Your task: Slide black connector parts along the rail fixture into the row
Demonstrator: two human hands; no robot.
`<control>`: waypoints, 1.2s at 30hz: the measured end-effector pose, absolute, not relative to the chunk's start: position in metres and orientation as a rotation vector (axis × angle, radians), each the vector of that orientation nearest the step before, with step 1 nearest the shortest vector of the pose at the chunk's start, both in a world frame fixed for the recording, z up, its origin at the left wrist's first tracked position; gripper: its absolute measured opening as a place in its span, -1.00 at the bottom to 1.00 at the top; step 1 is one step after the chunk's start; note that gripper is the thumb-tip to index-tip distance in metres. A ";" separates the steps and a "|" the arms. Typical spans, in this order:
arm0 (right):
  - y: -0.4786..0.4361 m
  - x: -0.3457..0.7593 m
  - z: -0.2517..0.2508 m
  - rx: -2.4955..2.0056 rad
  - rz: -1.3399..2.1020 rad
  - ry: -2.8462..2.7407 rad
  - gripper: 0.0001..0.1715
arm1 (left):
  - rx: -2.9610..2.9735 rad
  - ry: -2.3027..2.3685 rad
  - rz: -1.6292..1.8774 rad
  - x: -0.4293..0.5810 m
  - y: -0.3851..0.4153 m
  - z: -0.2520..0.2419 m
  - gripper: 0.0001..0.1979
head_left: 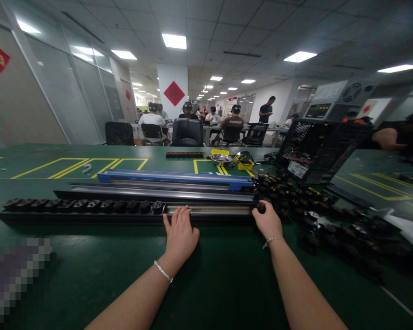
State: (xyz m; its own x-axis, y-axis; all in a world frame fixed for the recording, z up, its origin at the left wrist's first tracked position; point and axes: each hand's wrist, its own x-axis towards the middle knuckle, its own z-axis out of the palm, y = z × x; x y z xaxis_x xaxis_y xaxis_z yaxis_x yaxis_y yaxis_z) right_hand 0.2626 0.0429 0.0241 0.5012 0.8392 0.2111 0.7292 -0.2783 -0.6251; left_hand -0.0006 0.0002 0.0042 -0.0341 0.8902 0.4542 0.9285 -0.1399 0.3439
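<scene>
A long black rail [89, 216] lies across the green table in front of me, its left half filled with several black socket modules [89, 205]. My left hand [179, 231] rests flat on the rail's front edge near its middle, fingers spread over the empty metal channel. My right hand [268, 220] is at the rail's right end, fingers closed on a black socket module [260, 207]. A heap of loose black socket modules [296, 197] lies just right of that hand.
Behind the rail lie silver rails and a blue one [172, 178]. A metal bowl [220, 158], yellow items and an open black computer case [316, 146] stand further back. Another person's arm [387, 137] shows at the right. Several people sit at far tables.
</scene>
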 end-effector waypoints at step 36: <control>0.045 0.324 0.017 -2.093 0.088 -0.772 -0.47 | -2.138 -2.007 -0.911 -0.001 0.002 0.005 -0.49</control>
